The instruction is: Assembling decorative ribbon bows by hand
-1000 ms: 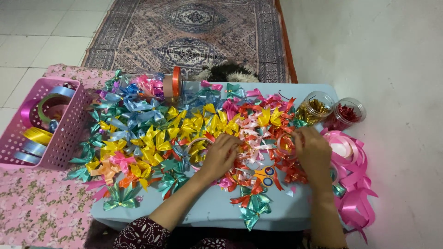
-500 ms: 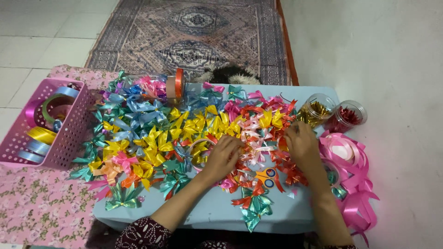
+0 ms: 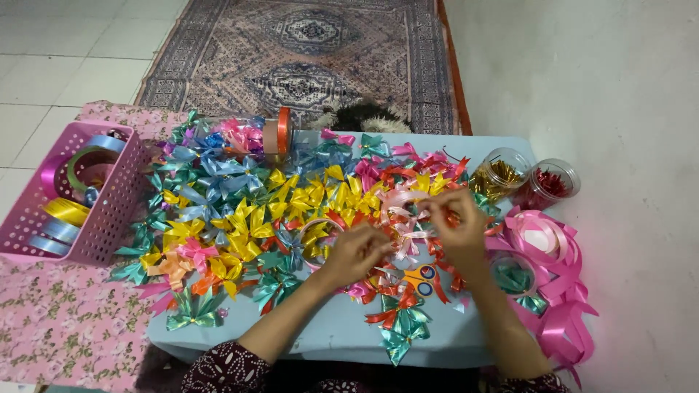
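A low light-blue table (image 3: 328, 338) is covered with many small ribbon bows in yellow, blue, teal, pink and orange (image 3: 240, 211). My left hand (image 3: 354, 251) and my right hand (image 3: 455, 222) are raised a little over the pile's middle. Between them stretches a strip of pale pink ribbon (image 3: 404, 207); my right fingers pinch one end and my left fingers pinch the other. A small pair of scissors with yellow and blue handles (image 3: 422, 280) lies just under my hands.
A pink basket of ribbon rolls (image 3: 109, 218) stands at the left on a floral cloth. An orange ribbon roll (image 3: 280, 135) stands at the table's back. Two clear jars (image 3: 502, 171) (image 3: 550, 182) and loose pink ribbon (image 3: 553, 255) sit at the right. A patterned rug (image 3: 306, 58) lies beyond.
Both hands have lifted off the bow pile and come together near the middle. They now hold a strip of pale pink ribbon between them.
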